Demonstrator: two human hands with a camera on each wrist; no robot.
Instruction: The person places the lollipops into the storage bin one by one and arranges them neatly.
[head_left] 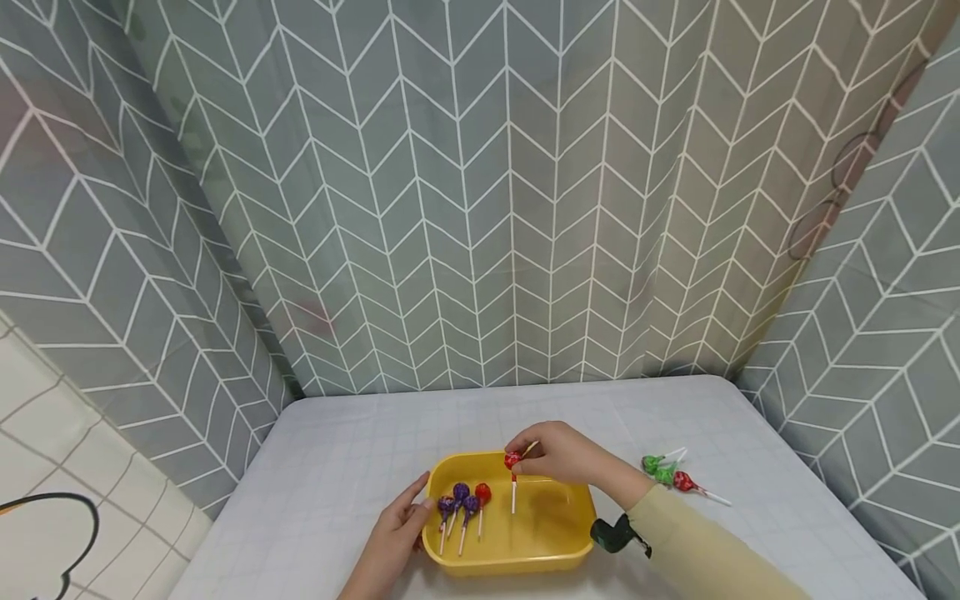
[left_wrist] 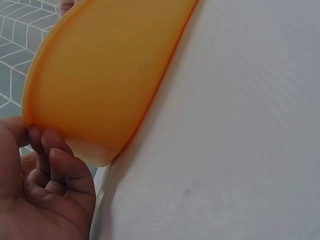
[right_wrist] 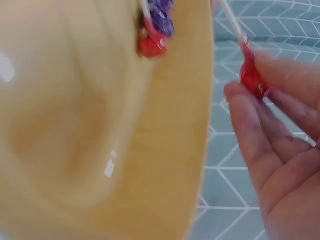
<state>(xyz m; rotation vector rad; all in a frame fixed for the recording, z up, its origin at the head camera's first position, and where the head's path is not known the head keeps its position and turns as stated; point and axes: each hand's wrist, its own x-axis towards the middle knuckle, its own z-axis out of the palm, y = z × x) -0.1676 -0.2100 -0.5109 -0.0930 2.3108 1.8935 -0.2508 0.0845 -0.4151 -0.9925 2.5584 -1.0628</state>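
My right hand (head_left: pixel 558 452) pinches a red-wrapped lollipop (head_left: pixel 513 461) by its candy end, above the far side of a yellow plastic tray (head_left: pixel 551 562). Its white stick points down over the tray, and the right wrist view shows the wrapped head (right_wrist: pixel 252 77) between thumb and fingers. Gripping the tray's left end is my left hand (head_left: pixel 396 527), its curled fingers (left_wrist: pixel 67 165) on the rim in the left wrist view. Inside the tray's left part lie several purple lollipops (head_left: pixel 461 492) and a red lollipop (head_left: pixel 483 493) side by side, sticks toward me.
On the white-covered table (head_left: pixel 337 442), right of the tray, lie green lollipops (head_left: pixel 665 474) and another red lollipop (head_left: pixel 683 481). Grey chevron-patterned curtains (head_left: pixel 480 250) stand behind and on both sides.
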